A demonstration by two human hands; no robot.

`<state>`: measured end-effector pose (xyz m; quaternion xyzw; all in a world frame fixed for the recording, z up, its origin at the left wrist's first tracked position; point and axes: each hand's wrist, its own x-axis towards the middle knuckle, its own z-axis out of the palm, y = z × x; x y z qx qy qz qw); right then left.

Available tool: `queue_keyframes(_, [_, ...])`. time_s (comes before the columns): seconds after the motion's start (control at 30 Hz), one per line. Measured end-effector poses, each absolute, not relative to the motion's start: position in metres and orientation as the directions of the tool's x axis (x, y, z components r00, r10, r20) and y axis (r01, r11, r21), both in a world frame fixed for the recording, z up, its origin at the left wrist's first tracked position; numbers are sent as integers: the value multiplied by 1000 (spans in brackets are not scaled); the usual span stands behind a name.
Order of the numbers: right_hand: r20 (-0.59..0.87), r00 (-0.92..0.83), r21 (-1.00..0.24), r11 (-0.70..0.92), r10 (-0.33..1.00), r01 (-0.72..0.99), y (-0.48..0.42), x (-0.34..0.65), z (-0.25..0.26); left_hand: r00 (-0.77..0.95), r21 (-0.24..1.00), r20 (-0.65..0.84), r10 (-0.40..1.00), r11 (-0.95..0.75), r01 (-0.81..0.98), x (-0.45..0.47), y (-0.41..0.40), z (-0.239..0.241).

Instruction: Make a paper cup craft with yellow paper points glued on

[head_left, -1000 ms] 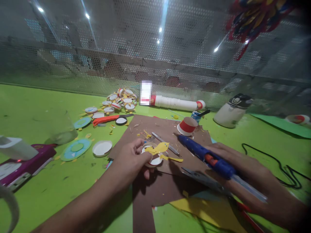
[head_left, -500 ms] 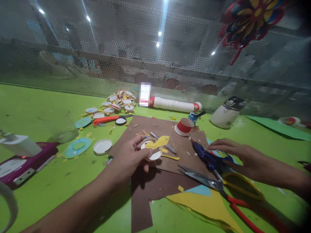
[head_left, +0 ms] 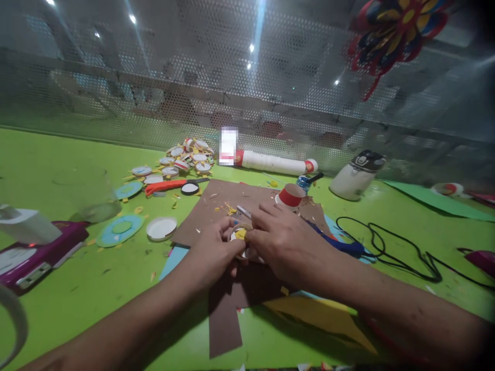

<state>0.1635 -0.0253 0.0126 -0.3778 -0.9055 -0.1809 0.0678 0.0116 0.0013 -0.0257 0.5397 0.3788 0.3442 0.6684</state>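
Both hands meet over the brown paper sheet (head_left: 228, 198) near the middle of the green table (head_left: 58, 154). The left hand (head_left: 214, 252) has its fingers closed around a small round paper disc (head_left: 240, 236), white with a yellow cut-out on its face, and the right hand (head_left: 284, 242) presses down on the same disc from the 3 o'clock side, fingers curled onto it and largely covering it. Just beyond the right hand, at 2 o'clock, lies a blue glue gun (head_left: 340, 245), its black cord (head_left: 386, 247) looping away at 3 o'clock. At 12 o'clock from the disc stands a red and white paper cup (head_left: 289, 197), upside down. A heap of finished discs (head_left: 189, 157) lies at 11 o'clock, with orange-handled scissors (head_left: 170, 186) near it. A yellow paper sheet (head_left: 328, 322) lies at 5 o'clock, under the right forearm.
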Motion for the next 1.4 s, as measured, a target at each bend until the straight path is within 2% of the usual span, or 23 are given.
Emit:
queue_keyframes(0.27, [216,-632,239,587,744,774,-29,160,10,458,987,-140,878,159,-3,10,-1,-21])
queue_keyframes(0.5, [211,-606,195,574,767,795,-29,162,12,469,992,-114,876,122,14,12,-2,-23])
queue_keyframes(0.73, [247,-679,324,601,692,731,-28,161,6,461,994,-104,881,99,35,11,-1,-24])
queue_keyframes(0.9, [269,-671,300,602,690,740,-26,161,2,460,993,-115,880,97,62,11,-3,-24])
queue_keyframes(1.0, [282,-670,277,610,687,742,-25,161,1,459,990,-133,878,141,17,12,-3,-24])
queue_keyframes(1.1, [317,-613,187,585,724,789,-28,161,5,450,984,-155,880,177,-8,13,-1,-26])
queue_keyframes(1.2, [332,-494,-1,524,804,852,-32,162,16,459,982,-160,874,188,-15,12,2,-28])
queue_keyframes(1.27, [232,-427,-214,474,874,854,-32,164,24,469,979,-168,867,204,-26,11,3,-29])
queue_keyframes(1.33, [69,-417,-423,405,906,811,-29,168,28,473,973,-185,861,227,-32,9,4,-30])
queue_keyframes(1.4, [-47,-432,-502,353,901,790,-24,171,31,475,969,-188,859,241,-52,9,3,-30])
